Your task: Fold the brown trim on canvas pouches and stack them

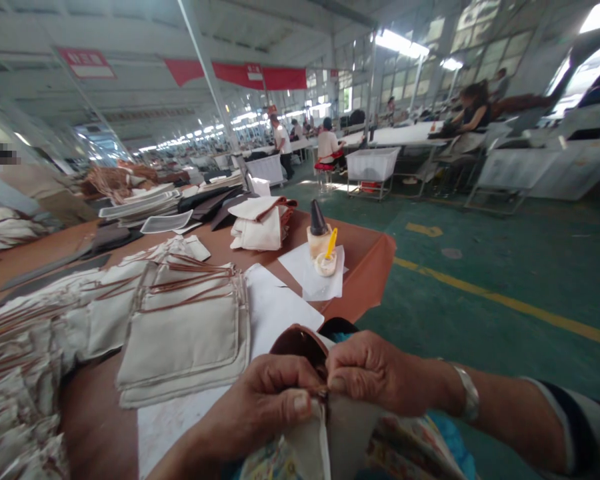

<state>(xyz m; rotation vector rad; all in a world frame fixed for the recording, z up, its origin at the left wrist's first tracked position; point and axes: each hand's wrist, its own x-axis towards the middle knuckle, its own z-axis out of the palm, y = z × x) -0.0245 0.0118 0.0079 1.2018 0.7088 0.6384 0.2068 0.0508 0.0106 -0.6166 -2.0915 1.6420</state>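
Close to the table's front edge, my left hand (275,400) pinches the upper edge of a beige fabric piece (347,433) with brown trim. Right beside it, my right hand (380,373) grips the same piece, its fingers closed and nearly touching the left ones. A small dark part, perhaps a zipper end, shows between the thumbs; its detail is too small to tell. Brown material (297,341) curves up behind the fingers. Flat beige pouches (185,333) with brown edging lie stacked to the left on white paper (275,313).
More beige pieces (10,373) cover the brown table (95,427) at left. A folded beige bundle (260,227) lies farther back. Near the right corner are a pot with a yellow-handled tool (331,243) and a black cone (318,219). People and white bins (373,164) are beyond.
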